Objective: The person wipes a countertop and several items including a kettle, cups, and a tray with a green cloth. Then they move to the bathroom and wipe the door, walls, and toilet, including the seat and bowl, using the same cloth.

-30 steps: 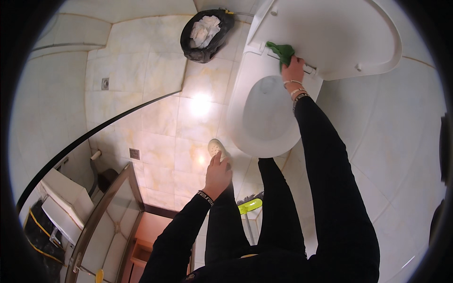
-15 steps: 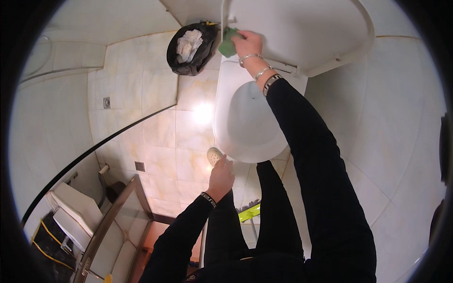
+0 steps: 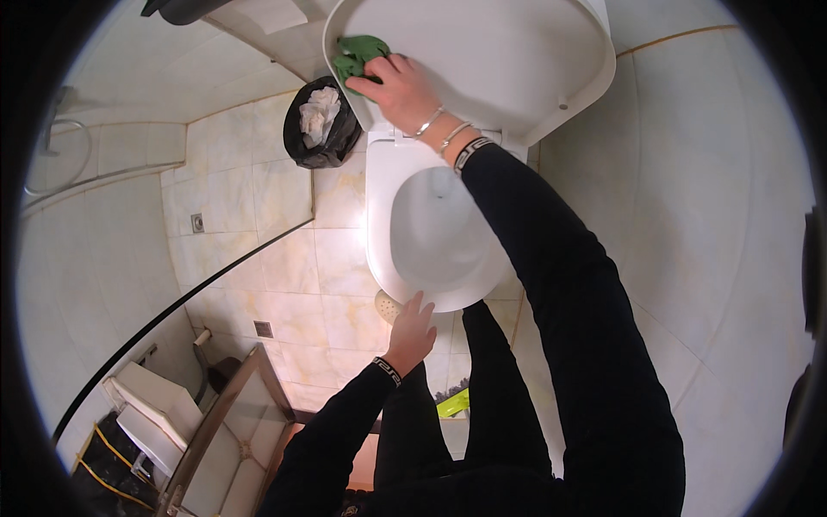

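Observation:
My right hand (image 3: 400,90) presses a crumpled green cloth (image 3: 363,48) against the left edge of the raised toilet lid (image 3: 500,60). Its fingers are bent over the cloth, and two bracelets circle the wrist. Below the lid, the white toilet bowl (image 3: 438,228) lies open beneath my right forearm. My left hand (image 3: 411,334) hovers just in front of the bowl's rim, over my knee. Its fingers stretch out with nothing in them.
A bin lined with a black bag (image 3: 334,146), holding crumpled white paper, stands left of the toilet. Farther left runs a glass partition's dark edge (image 3: 185,300). A door (image 3: 226,431) and a white washbasin (image 3: 157,403) are at lower left. Something lime green (image 3: 453,403) shows between my legs.
My right hand has shifted with the green cloth from beside the lid's hinge up along the lid's left edge. The view has moved too. My left hand's fingers now reach farther forward.

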A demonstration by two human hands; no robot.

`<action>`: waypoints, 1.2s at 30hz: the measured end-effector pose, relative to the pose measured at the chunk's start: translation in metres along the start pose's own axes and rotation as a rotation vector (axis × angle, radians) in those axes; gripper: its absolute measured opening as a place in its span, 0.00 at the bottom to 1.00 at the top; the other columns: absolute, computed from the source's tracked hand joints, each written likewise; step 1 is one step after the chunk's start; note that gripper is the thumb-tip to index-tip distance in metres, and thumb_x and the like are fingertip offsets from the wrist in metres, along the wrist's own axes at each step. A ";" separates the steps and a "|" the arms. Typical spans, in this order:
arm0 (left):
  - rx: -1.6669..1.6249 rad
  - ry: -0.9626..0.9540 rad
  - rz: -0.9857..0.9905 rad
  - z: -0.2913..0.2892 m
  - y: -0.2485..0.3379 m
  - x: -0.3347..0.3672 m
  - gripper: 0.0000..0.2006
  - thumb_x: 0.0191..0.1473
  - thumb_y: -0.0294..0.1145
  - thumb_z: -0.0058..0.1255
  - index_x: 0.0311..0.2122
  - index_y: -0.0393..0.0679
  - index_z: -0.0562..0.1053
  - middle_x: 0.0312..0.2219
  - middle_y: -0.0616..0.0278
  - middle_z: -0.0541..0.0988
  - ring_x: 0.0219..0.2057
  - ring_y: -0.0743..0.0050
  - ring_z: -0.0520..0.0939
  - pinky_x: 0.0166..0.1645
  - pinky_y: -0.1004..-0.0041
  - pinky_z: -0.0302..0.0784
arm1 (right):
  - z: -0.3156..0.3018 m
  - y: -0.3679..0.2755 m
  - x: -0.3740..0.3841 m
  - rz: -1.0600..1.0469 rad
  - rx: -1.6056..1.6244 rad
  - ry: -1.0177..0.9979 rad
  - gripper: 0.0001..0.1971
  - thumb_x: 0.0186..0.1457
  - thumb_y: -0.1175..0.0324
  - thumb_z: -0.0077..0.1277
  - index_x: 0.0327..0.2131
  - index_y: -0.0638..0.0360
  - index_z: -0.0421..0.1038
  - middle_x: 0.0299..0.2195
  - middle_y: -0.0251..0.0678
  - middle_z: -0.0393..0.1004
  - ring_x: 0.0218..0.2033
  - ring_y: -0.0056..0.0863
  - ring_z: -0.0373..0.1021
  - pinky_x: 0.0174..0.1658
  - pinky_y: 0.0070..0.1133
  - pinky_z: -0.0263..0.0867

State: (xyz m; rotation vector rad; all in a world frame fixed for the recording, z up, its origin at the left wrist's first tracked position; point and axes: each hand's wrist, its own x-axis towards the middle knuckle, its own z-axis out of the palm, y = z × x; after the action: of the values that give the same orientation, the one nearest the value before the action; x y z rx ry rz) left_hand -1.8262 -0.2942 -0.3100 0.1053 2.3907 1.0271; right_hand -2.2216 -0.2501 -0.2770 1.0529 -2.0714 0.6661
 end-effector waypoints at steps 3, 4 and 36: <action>0.019 0.013 0.005 0.004 -0.001 0.002 0.25 0.46 0.28 0.56 0.52 0.35 0.67 0.57 0.40 0.62 0.56 0.40 0.65 0.58 0.54 0.66 | -0.020 0.029 -0.015 -0.023 -0.154 -0.097 0.15 0.43 0.72 0.52 0.36 0.42 0.78 0.33 0.25 0.69 0.33 0.27 0.68 0.38 0.26 0.63; 0.019 0.005 0.006 0.005 -0.001 0.003 0.25 0.46 0.28 0.56 0.52 0.35 0.67 0.57 0.40 0.62 0.56 0.40 0.65 0.58 0.54 0.65 | -0.032 0.041 -0.014 0.027 -0.166 -0.025 0.16 0.41 0.74 0.53 0.35 0.41 0.79 0.31 0.24 0.70 0.34 0.28 0.68 0.36 0.27 0.63; -0.029 -0.024 -0.146 0.004 -0.038 -0.010 0.25 0.46 0.29 0.56 0.52 0.36 0.67 0.58 0.40 0.61 0.56 0.41 0.66 0.59 0.56 0.67 | 0.017 0.010 -0.151 1.657 -0.195 -0.030 0.29 0.56 0.71 0.44 0.54 0.85 0.49 0.53 0.66 0.56 0.52 0.56 0.61 0.56 0.39 0.60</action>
State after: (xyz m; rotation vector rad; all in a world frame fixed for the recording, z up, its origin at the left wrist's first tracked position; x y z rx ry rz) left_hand -1.8109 -0.3213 -0.3345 -0.0666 2.3228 0.9863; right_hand -2.1732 -0.1852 -0.4061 -1.0308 -2.5982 1.0781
